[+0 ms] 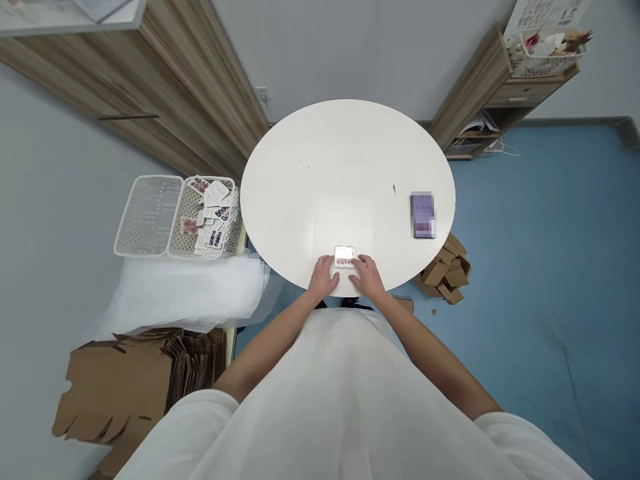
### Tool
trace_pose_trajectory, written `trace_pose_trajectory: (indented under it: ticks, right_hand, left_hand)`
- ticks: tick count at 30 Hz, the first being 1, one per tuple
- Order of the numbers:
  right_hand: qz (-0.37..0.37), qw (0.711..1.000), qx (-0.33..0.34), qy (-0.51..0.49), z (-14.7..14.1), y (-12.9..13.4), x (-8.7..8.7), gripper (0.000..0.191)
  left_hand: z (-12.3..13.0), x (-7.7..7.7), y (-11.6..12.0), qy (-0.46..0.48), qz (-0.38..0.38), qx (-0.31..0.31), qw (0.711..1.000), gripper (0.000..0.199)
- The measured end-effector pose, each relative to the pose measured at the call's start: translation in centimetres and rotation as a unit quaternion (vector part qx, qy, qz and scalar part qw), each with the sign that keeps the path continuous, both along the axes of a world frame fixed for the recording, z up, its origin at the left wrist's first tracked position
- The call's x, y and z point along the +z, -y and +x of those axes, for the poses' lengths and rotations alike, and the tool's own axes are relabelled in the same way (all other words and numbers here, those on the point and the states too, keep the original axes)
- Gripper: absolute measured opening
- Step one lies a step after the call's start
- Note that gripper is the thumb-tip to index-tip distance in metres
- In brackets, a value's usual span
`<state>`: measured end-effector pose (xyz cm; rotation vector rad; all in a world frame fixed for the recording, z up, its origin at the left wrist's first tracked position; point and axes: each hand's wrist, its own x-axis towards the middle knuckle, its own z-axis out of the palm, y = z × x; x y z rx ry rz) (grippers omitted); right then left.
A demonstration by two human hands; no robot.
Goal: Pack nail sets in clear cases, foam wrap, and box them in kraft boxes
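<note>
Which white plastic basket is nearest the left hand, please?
Nearest the left hand is the white plastic basket of printed cards beside the white rounded table; a second basket adjoins it farther left; a third basket sits on the right wooden cabinet.

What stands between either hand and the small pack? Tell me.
Nothing visible. The left hand and right hand are at either side of the pack; the purple item lies off to the right.

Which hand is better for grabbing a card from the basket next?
Probably the left hand: the card basket is over on that side. The right hand is farther off, by the right edge of the small case.
</note>
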<state>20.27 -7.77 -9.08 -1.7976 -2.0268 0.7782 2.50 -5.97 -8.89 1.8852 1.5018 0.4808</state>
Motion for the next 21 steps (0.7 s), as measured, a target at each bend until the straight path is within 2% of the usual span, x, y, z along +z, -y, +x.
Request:
trace_pose_trajectory:
  ticks: [5,9,15,21]
  right_hand:
    - [0.062,0.986,0.134,0.073,-0.3,-2.6,0.8,0.054]
    - [0.067,0.970,0.203,0.117,-0.7,-4.6,0.7,0.043]
    - [0.087,0.959,0.230,0.140,-1.0,-4.9,0.3,0.030]
    - [0.062,0.954,0.248,0.156,-1.1,-5.8,1.5,0.030]
  left_hand:
    - [-0.5,0.1,-0.2,-0.053,0.044,-0.100,0.993,0.055]
    - [-0.9,0.5,-0.7,-0.081,0.051,-0.140,0.985,0.054]
    - [-1.0,1.4,-2.0,-0.126,0.055,-0.168,0.976,0.046]
    - [-1.6,1.6,-3.1,-0.136,0.085,-0.205,0.965,0.048]
